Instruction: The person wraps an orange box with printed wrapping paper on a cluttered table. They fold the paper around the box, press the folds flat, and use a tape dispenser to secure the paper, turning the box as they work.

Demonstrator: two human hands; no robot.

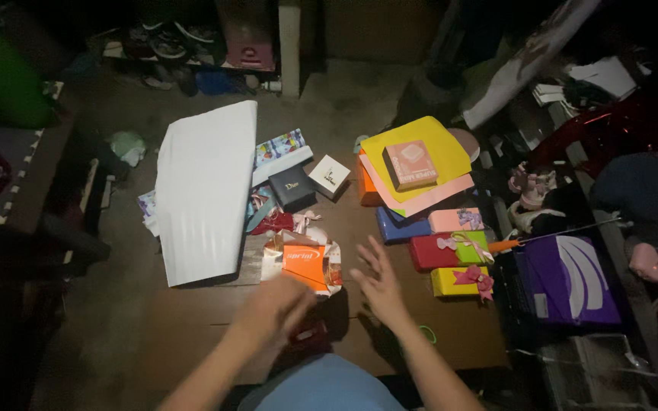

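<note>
Two bare hands reach out over a dim, cluttered counter (192,335). The left hand (279,304) is blurred, its fingers loosely curled with nothing visibly in them; whether they are truly closing I cannot tell. The right hand (378,285) is spread wide, fingers (369,253) fanned and empty. The nearest thing is the orange packet (304,262), which lies on crumpled wrapping (333,266) just beyond the left hand at about twelve to one o'clock from it, and at about nine to ten o'clock from the right hand. Its long axis runs roughly across the view, tilted slightly down toward the right. The left hand is the nearer one, close to touching the packet's near edge; the right hand sits just beside its right end, apart from it. At two o'clock from the right hand lie a red gift box (432,253) and a yellow gift box with a pink bow (458,281), with a blue box (401,227) and a pink box (455,219) behind them. Further off at twelve o'clock are a yellow sheet (443,148) carrying a small salmon box (410,164), a dark square box (292,188) and a white square box (329,176). A large white sheet (206,190) lies at ten o'clock, and a purple bag (573,278) at three o'clock.
</note>
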